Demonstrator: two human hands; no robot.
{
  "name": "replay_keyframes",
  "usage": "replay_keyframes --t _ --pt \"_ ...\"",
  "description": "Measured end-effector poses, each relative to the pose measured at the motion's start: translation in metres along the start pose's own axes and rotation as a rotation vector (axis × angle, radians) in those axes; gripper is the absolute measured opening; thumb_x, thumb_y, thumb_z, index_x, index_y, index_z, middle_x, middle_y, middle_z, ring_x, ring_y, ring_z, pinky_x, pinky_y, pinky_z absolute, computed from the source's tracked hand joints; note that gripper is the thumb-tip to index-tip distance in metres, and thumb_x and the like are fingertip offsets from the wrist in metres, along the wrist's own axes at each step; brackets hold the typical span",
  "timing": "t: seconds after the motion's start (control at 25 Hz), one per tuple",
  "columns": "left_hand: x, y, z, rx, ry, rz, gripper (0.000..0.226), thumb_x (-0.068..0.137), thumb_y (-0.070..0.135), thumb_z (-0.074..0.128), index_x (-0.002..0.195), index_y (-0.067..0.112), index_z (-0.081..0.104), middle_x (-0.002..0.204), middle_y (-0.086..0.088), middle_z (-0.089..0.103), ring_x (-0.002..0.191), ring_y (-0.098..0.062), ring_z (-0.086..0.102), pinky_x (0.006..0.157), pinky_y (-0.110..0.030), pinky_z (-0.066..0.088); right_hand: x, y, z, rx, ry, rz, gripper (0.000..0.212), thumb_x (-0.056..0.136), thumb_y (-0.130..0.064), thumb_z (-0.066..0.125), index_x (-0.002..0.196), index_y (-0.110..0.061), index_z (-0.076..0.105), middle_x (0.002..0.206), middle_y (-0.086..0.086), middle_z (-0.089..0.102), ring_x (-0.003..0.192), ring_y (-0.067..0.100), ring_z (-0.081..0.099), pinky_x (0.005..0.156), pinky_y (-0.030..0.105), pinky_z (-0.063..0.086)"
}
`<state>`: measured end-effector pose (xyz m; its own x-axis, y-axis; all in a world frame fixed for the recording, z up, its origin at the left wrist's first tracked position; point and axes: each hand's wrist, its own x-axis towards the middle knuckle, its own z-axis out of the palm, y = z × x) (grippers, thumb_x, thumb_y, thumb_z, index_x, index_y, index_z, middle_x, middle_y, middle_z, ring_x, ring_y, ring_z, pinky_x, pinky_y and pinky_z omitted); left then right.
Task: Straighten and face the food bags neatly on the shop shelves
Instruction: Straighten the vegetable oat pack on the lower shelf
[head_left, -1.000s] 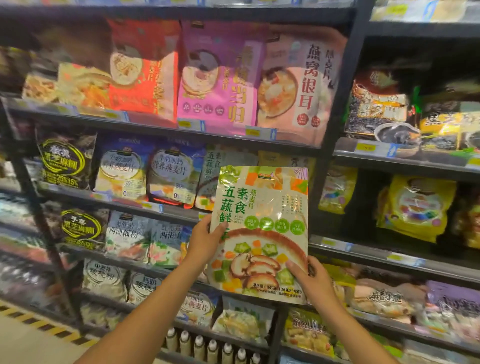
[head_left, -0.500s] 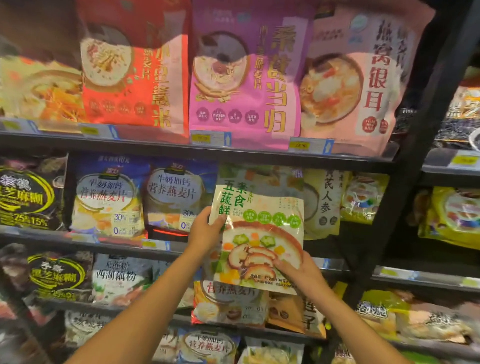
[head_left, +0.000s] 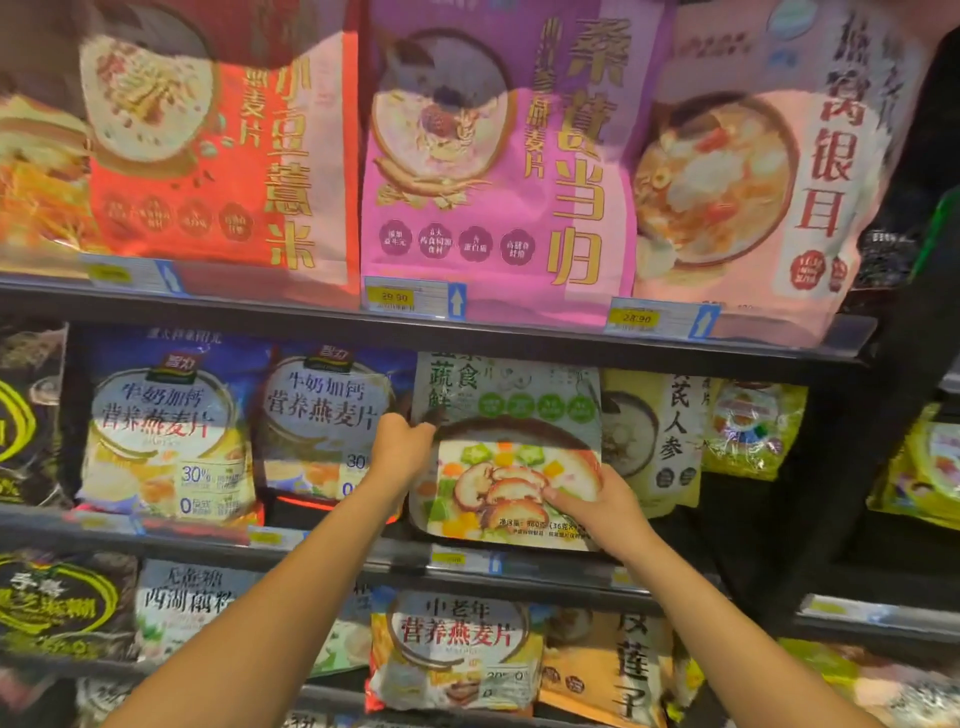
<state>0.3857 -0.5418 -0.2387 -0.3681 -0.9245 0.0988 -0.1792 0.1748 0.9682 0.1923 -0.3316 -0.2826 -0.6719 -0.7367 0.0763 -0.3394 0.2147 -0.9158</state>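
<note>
On the middle shelf (head_left: 332, 545), just right of a blue bag (head_left: 322, 421), the left hand (head_left: 400, 449) has its fingers clamped round the left edge of the green vegetable bag (head_left: 519, 410), which stands upright at the shelf front. The right hand (head_left: 597, 506) pinches the bag's lower right corner, beside a yellow bag (head_left: 660, 441).

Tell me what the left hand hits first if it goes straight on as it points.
The green vegetable bag: the left hand grips its left edge and points in toward the shelf, so it would likely push that bag first. Depth behind is hidden.
</note>
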Motion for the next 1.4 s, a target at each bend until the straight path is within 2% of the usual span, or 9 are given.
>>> replay_keyframes --t 0.12,0.24,0.4,0.48,0.56,0.64,0.72,1.0,1.4 --pt "0.011 -0.013 0.004 -0.004 -0.017 0.017 0.015 0.085 0.019 0.068 0.100 0.017 0.067 0.098 -0.007 0.076 0.095 -0.033 0.072 0.081 -0.049 0.059 0.014 0.009 0.004 -0.042 0.038 0.057 0.061 0.072 -0.042 0.092 0.116 -0.016 0.060 0.109 -0.001 0.072 0.102 0.019 0.069 0.089 0.041 0.058" --pt "-0.001 -0.013 0.000 -0.077 -0.077 0.137 0.033 0.094 0.015 0.070 0.126 0.019 0.065 0.106 0.004 0.076 0.098 -0.013 0.071 0.085 -0.032 0.058 0.017 0.020 0.010 -0.074 0.077 0.070 0.053 0.073 -0.038 0.093 0.108 -0.019 0.057 0.108 0.001 0.070 0.099 0.018 0.067 0.089 0.044 0.057" --pt "-0.008 -0.028 -0.010 -0.019 -0.126 0.175 0.022 0.093 0.017 0.073 0.114 0.017 0.066 0.100 0.006 0.075 0.090 0.000 0.073 0.076 -0.022 0.059 0.009 0.024 0.012 -0.094 0.084 0.029 0.051 0.075 -0.035 0.092 0.108 -0.025 0.055 0.110 -0.002 0.067 0.100 0.015 0.065 0.087 0.038 0.056" --pt "-0.011 -0.042 -0.021 0.068 -0.158 0.121 0.038 0.085 0.034 0.082 0.114 0.016 0.064 0.105 0.004 0.074 0.098 -0.011 0.072 0.083 -0.034 0.060 0.004 0.032 0.014 -0.126 0.062 -0.003 0.056 0.073 -0.039 0.092 0.115 -0.026 0.057 0.113 -0.005 0.068 0.104 0.013 0.065 0.090 0.039 0.057" --pt "-0.017 -0.054 -0.033 0.193 -0.271 0.069 0.060 0.073 0.048 0.089 0.120 0.027 0.060 0.111 0.013 0.072 0.102 -0.006 0.068 0.086 -0.036 0.058 -0.002 0.036 0.016 -0.173 0.034 -0.042 0.069 0.067 -0.049 0.092 0.124 -0.029 0.058 0.118 -0.009 0.068 0.109 0.009 0.066 0.091 0.038 0.058" --pt "-0.027 -0.058 -0.035 0.309 -0.402 0.070 0.057 0.070 0.047 0.091 0.116 0.045 0.058 0.107 0.026 0.071 0.098 0.007 0.066 0.082 -0.027 0.055 -0.004 0.039 0.017 -0.229 0.034 -0.033 0.083 0.059 -0.063 0.087 0.130 -0.033 0.055 0.121 -0.013 0.067 0.111 0.007 0.065 0.091 0.038 0.059" --pt "-0.031 -0.062 -0.030 0.350 -0.406 0.116 0.051 0.074 0.039 0.090 0.112 0.049 0.058 0.104 0.029 0.072 0.094 0.013 0.066 0.081 -0.025 0.054 -0.005 0.036 0.015 -0.290 0.021 0.000 0.091 0.054 -0.072 0.083 0.130 -0.034 0.052 0.120 -0.015 0.067 0.110 0.008 0.065 0.090 0.040 0.059" --pt "-0.036 -0.062 -0.027 0.376 -0.373 0.176 0.043 0.081 0.037 0.084 0.110 0.049 0.055 0.112 0.017 0.071 0.103 -0.008 0.068 0.090 -0.043 0.059 -0.016 0.025 0.018 -0.374 0.036 0.058 0.090 0.056 -0.075 0.080 0.130 -0.032 0.052 0.119 -0.013 0.069 0.112 0.014 0.066 0.091 0.044 0.058" --pt "-0.053 -0.068 -0.031 0.424 -0.276 0.242 0.064 0.077 0.063 0.076 0.131 0.042 0.050 0.123 0.017 0.064 0.110 -0.008 0.064 0.087 -0.044 0.059 -0.033 0.015 0.016 -0.407 0.084 0.118 0.097 0.054 -0.078 0.078 0.132 -0.029 0.048 0.123 -0.009 0.065 0.113 0.016 0.065 0.089 0.044 0.059"
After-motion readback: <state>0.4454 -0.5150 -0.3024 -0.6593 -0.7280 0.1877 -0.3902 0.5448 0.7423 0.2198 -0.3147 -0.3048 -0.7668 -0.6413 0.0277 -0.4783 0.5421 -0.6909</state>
